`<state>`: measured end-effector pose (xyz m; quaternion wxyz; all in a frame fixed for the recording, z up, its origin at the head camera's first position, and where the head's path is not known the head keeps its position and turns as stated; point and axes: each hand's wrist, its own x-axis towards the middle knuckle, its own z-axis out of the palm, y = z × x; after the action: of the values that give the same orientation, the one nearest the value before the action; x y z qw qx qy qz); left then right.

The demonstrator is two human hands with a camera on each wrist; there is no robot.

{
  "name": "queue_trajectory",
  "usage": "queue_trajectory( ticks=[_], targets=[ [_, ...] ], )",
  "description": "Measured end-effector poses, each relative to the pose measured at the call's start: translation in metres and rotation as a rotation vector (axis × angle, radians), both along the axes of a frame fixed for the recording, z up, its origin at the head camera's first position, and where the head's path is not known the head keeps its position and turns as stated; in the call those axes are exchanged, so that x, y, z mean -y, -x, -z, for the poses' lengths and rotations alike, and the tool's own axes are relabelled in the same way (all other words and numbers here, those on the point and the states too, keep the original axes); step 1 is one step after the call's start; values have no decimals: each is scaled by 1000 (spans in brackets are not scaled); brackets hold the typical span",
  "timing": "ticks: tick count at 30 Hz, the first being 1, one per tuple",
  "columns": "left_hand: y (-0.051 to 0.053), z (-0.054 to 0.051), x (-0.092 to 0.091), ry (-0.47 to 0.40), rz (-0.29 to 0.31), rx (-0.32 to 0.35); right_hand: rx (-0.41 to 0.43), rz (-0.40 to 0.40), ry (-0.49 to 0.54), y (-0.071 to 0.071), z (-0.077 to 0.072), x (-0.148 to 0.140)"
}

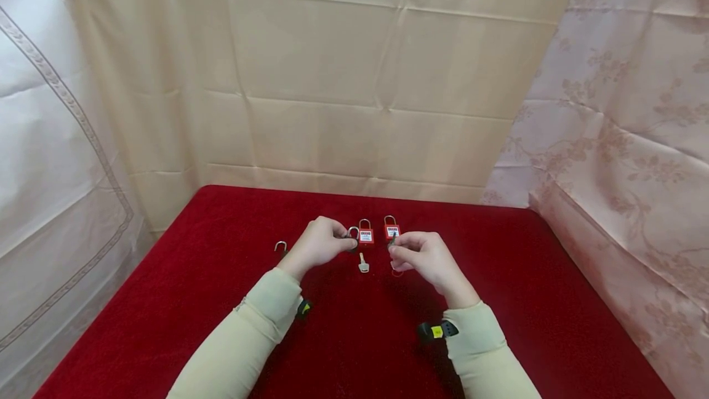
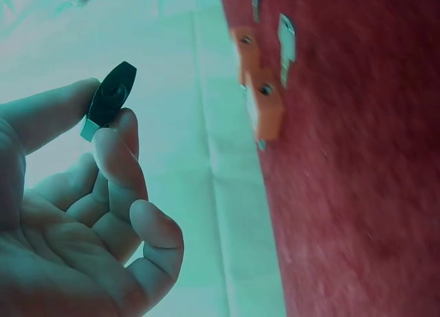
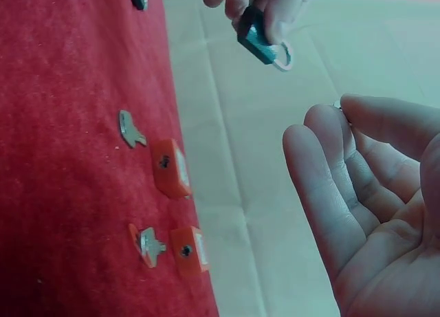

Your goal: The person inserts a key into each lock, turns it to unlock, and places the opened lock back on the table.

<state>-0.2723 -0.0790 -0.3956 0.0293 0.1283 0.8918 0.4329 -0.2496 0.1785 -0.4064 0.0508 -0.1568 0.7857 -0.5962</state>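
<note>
My left hand [image 1: 321,244] pinches a small dark padlock [image 2: 112,95] between thumb and fingers; its silver shackle points up in the head view. To the right, my right hand [image 1: 429,258] pinches a small metallic thing [image 3: 337,105], mostly hidden by the fingertips. The two hands are apart, with the dark padlock [image 3: 256,38] beyond my right fingertips in the right wrist view. Between and behind them stand two red padlocks, one [image 1: 365,236] nearer my left hand and the other [image 1: 391,230] behind my right. A silver key [image 1: 363,264] lies before the left one.
Another key [image 3: 150,245] with a red ring lies in front of the right red padlock, partly under my right hand in the head view. A second dark padlock [image 1: 281,247] lies left of my left hand. Cream cloth [image 1: 354,109] hangs behind the red-covered table [image 1: 343,337].
</note>
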Motion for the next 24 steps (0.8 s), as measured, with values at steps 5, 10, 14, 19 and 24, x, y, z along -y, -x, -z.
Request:
queue_trajectory(
  ticks=[5,10,14,19,24],
  targets=[
    [-7,-6,-5,-60,6,-10,-16,-3,8,-2,-6,-2],
    [-15,-12,-6,-133,13,-41,-29,-7,30,-3,-8,-2],
    [-20,-12,-6,-171,13,-67,-33,-14,38,-3,-8,-2],
    [-21,-10,-3,-192,16,-76,-38,-18,24,-3,-7,-2],
    [-20,-11,-1,-199,16,-74,-39,-10,5,-3,-7,-4]
  ],
)
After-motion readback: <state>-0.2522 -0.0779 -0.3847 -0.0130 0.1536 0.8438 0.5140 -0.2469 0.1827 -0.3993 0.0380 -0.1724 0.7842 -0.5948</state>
